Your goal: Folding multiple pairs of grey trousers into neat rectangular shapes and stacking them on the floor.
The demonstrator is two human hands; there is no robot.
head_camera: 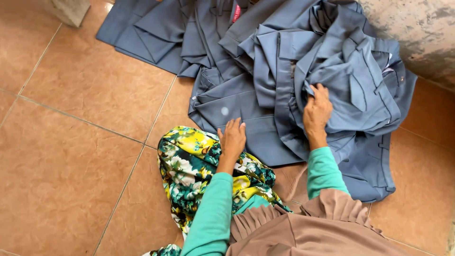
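A heap of grey-blue garments [265,71] lies spread on the tiled floor in front of me. My right hand [316,111] rests on the rumpled top garment, its fingers curled into a fold of the cloth. My left hand [232,138] lies flat, fingers apart, at the near edge of a grey-blue garment, just above my knee covered in yellow and green flowered cloth [199,166]. Both arms wear teal sleeves.
Orange-brown floor tiles [80,142] stretch to the left. A stained concrete wall [417,33] rises at the upper right, behind the heap. A pale block corner [71,9] shows at the top left. A small red tag [236,12] sits on a garment near the top.
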